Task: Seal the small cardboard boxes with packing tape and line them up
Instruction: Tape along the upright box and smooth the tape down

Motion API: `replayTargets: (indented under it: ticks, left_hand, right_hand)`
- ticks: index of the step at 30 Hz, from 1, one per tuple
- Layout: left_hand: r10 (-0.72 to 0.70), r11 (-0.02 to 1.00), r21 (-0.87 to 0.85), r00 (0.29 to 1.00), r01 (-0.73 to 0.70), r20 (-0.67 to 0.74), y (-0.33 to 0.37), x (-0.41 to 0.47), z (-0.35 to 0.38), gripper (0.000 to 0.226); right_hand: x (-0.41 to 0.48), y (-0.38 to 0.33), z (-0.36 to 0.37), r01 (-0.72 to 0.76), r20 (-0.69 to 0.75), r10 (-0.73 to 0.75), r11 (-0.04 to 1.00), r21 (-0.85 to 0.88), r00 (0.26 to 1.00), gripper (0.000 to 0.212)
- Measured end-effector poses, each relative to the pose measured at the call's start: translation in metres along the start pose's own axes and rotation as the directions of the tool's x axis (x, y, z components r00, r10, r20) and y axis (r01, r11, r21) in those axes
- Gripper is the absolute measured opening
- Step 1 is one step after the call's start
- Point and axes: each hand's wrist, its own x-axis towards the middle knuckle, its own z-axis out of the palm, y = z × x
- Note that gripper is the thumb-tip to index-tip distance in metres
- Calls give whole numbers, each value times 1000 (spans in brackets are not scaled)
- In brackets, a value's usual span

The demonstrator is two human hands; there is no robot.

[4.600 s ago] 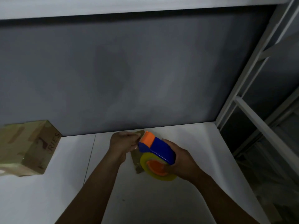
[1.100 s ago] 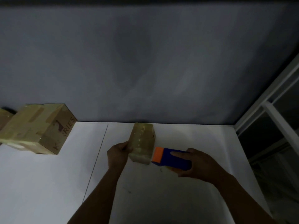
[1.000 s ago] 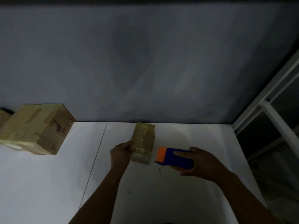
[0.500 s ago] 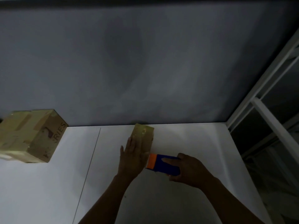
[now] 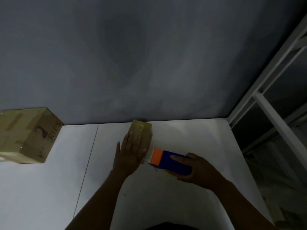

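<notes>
A small taped cardboard box [image 5: 144,133] lies on the white table [image 5: 191,140] near the grey wall. My left hand [image 5: 128,151] lies flat on the box's near end, fingers straight. Just right of the box, my right hand [image 5: 195,167] grips a blue tape dispenser [image 5: 171,161] with an orange front end that almost touches the box's near corner. A yellow tape roll peeks out under the dispenser.
A larger taped cardboard box [image 5: 26,135] with printed letters stands at the left, against the wall. A white metal rack frame [image 5: 272,113] rises at the table's right edge. A thin seam [image 5: 88,163] runs across the table left of my left arm.
My left hand went from gripping the small box's side to lying flat on top of it. The dispenser has been lowered beside the box's near end, and the view shifted slightly.
</notes>
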Motion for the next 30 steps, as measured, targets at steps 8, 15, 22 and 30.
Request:
replayTargets:
  ticks: [8,15,22,30]
  left_hand:
    - [-15,999,41,995,11,98,-2,2,1,79]
    - [-10,998,57,994,3,112,-4,3,6,81]
    - [-58,998,-5,998,59,33,3,1,5,77]
    - [-68,998,-2,995,68,76,3,3,7,79]
  right_hand:
    - [-2,0,-1,-6,-42,3,998,-66,999,78]
    - [7,-7,-4,94,-112,-131,953,-287,985,73]
    - [20,-40,8,34,-106,-75,936,-350,991,64]
    - [33,-62,8,-63,16,74,931,-360,997,62]
